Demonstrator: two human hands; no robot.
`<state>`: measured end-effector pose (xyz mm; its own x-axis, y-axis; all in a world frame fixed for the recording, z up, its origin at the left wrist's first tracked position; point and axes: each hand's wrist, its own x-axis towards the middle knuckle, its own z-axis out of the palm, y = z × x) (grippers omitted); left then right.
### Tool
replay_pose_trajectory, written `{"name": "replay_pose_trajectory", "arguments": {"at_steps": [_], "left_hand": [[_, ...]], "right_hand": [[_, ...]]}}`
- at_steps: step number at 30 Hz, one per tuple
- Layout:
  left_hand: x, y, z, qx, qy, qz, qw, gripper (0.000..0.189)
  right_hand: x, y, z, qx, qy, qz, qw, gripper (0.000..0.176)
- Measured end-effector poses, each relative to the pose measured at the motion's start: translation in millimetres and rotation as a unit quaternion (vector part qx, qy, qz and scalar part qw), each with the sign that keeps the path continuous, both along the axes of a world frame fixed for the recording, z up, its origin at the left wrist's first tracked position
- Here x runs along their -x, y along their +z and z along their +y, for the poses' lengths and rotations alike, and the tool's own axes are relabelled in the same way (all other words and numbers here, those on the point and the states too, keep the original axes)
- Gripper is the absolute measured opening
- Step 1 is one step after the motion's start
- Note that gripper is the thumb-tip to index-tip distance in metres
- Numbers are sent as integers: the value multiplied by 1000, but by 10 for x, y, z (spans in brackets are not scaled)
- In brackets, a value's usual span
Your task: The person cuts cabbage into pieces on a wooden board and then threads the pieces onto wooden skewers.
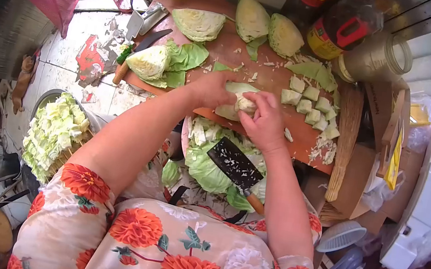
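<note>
My left hand (pixel 215 90) and my right hand (pixel 266 121) meet over the front of an orange-brown cutting board (pixel 224 50). Between them is a pale green cabbage piece (pixel 229 108), partly hidden by my fingers. The right fingers close around a whitish lump of it, and the left fingers press on its left side. Just below the board's edge, a cleaver (pixel 231 159) with cabbage bits on its dark blade lies across cabbage leaves (pixel 204 168) in a basin. Cut cabbage chunks (pixel 306 105) sit right of my hands.
Cabbage wedges (pixel 197 24) line the back of the board, and another wedge (pixel 149 62) lies at left beside a dark-bladed knife (pixel 153 38). A heaped bowl of chopped cabbage (pixel 56 133) stands at lower left. Bottles (pixel 329 36) and a jar (pixel 379 58) stand back right.
</note>
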<state>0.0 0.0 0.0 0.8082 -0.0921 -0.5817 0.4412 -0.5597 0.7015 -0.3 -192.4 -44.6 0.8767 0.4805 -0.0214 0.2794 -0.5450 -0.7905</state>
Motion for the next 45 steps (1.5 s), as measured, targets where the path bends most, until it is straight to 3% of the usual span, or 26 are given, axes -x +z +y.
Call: {"name": "replay_pose_trajectory", "arguments": {"at_steps": [9,12,21,23,24,26,27,29,31,32,33,34,35,37,39,40,41,42,43,45], "left_hand": [[20,-117,35,41,26,-33,998,58],[-3,-94,24,27,-10,-33,999,65],[-22,-225,-11,61,-41,-50,996,46],[-30,-282,-17,68,-30,-32,997,41],[-29,-285,-8,70,-30,-33,997,41],[-19,-285,38,62,-31,-34,997,43],[-24,-314,76,63,-31,-35,997,43],[-49,-384,182,132,29,-8,991,46],[-86,-372,321,149,80,-11,986,48],[-91,-368,377,164,130,-14,978,49],[-81,-297,405,163,129,-14,978,49],[-72,-176,427,126,149,-19,981,49],[-63,-112,452,89,169,-23,981,49],[-78,-102,485,76,162,-20,984,50],[-68,-30,453,-83,102,-68,989,48],[-52,-66,426,-83,101,-66,989,48],[-29,-119,388,-211,71,-240,945,44],[-10,-77,315,-327,36,-403,854,41],[-7,-33,239,-324,36,-404,855,41],[-33,70,58,-173,21,-247,953,35]], "right_hand": [[29,52,28,-5,-32,-82,996,40],[-7,20,-32,-16,-40,-37,998,38],[-35,20,-141,-138,-82,65,985,32],[-27,2,-198,-197,-110,173,959,30],[-30,44,-216,-196,-109,173,959,30],[-45,149,-271,-374,-156,255,878,30],[-58,177,-311,-374,-156,254,878,30],[-82,226,-383,-515,-178,288,788,31],[-90,224,-356,-514,-174,270,795,30],[-90,164,-343,-346,-155,181,907,30],[-78,132,-316,-162,-130,83,975,30],[-26,249,-231,-55,-91,20,994,31],[20,164,-196,-56,-93,20,994,31],[115,-57,-145,70,50,-126,988,33],[216,-137,-89,97,70,-149,982,34],[248,-143,-72,124,91,-175,972,34],[257,-137,-80,124,90,-174,973,34],[252,-94,-93,127,95,-167,973,35],[254,-44,-110,132,100,-160,973,36],[268,80,-143,118,100,-147,977,37]]}}
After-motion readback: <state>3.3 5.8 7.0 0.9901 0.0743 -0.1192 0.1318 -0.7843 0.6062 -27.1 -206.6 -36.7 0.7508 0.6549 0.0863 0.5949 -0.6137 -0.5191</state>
